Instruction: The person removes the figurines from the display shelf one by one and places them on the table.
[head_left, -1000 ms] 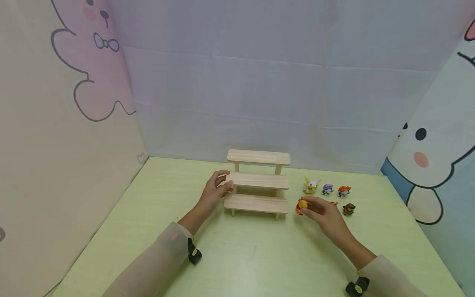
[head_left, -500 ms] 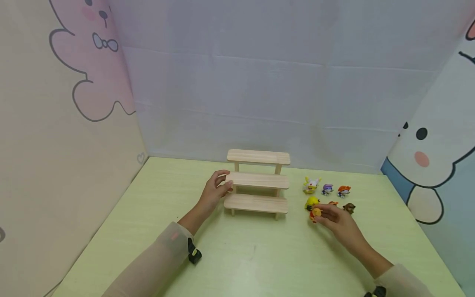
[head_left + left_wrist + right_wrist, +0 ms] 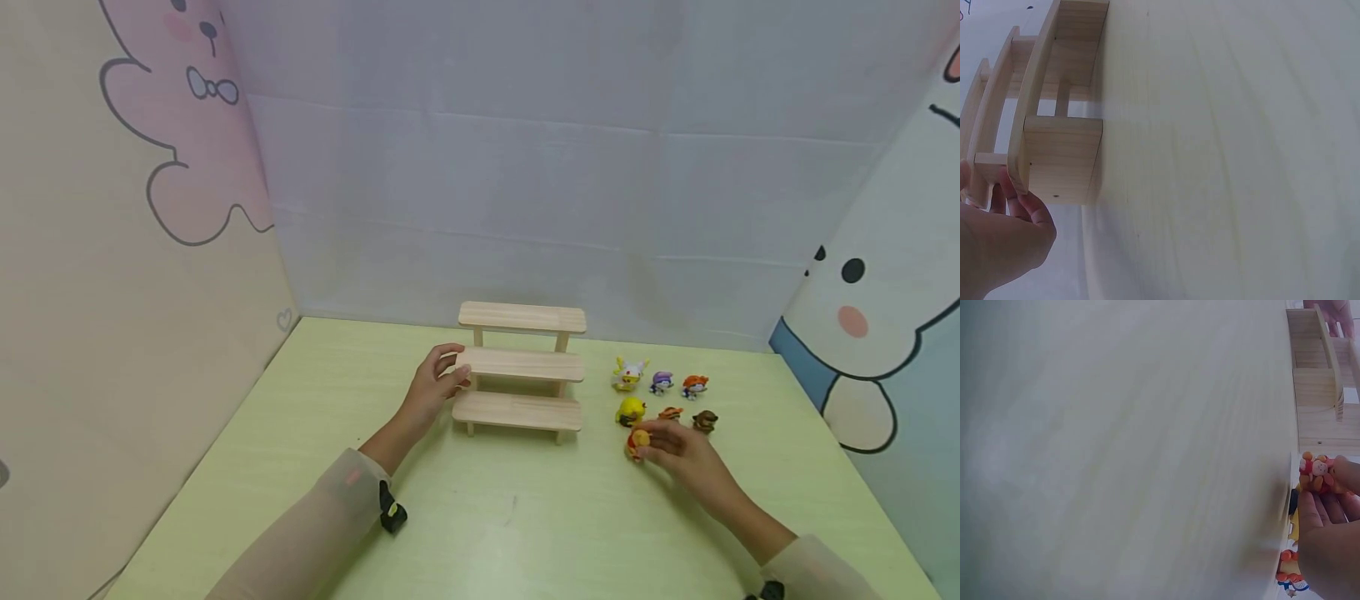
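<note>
A three-tier wooden display stand [image 3: 519,364] stands on the table toward the back. My left hand [image 3: 435,385] grips the left end of its middle tier, and the left wrist view shows the fingers [image 3: 1035,207] curled at the board's end. Between the thumb and fingers of my right hand [image 3: 686,454] is a small yellow-and-red bear figurine [image 3: 638,443], low over the table just in front of a yellow figurine [image 3: 631,411]. The right wrist view shows the pinched bear figurine [image 3: 1317,472] from another side, its lower part partly covered by fingers.
Behind the right hand sit an orange figurine [image 3: 671,413] and a brown one [image 3: 705,421]. Farther back are a white-and-yellow figurine [image 3: 628,375], a purple-capped one [image 3: 662,382] and an orange-capped one [image 3: 695,386]. Printed cloth walls [image 3: 465,167] close off the table's back and sides.
My right hand has moved right and toward me with the bear figurine, then lowered it slightly, uncovering the yellow figurine behind. My left hand and the stand have stayed in place.
</note>
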Tool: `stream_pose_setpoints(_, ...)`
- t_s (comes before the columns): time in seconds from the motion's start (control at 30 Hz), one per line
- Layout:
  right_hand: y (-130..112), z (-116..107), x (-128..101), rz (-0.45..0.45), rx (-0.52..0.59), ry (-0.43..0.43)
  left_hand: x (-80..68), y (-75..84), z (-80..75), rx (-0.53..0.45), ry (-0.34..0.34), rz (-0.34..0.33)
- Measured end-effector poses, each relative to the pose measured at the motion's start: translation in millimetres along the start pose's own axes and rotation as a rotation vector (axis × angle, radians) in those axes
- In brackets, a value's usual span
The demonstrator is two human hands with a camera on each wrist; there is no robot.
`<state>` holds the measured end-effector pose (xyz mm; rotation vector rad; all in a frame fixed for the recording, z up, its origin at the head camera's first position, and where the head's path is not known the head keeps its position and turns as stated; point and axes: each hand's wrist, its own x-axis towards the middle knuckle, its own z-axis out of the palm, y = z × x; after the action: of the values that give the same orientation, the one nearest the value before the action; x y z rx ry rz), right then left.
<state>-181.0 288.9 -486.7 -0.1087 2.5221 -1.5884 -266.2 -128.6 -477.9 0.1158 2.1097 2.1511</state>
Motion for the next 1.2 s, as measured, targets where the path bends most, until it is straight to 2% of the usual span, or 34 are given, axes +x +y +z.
stream_pose_setpoints(0.57,1.3,1.9,-1.8,0.015,0.001,-0.033,2.2,3.0,-1.1,-0.029,-0.033,-0.044)
stream_pose_setpoints(0.7,2.6,1.0,-1.3,0.0,0.011,-0.042,1.9,0.7,-1.4,-0.026,-0.026,-0.035)
stream_pose_setpoints(0.97,2.2,-0.2,-1.4,-0.003,-0.035,-0.039,0.2,-1.6,-1.5,-0.007,-0.009,-0.001)
stream_pose_setpoints(1.2,3.4,-1.4,-1.4,-0.009,-0.026,-0.048,-0.2,-0.7,-0.8,-0.002,-0.006,-0.006)
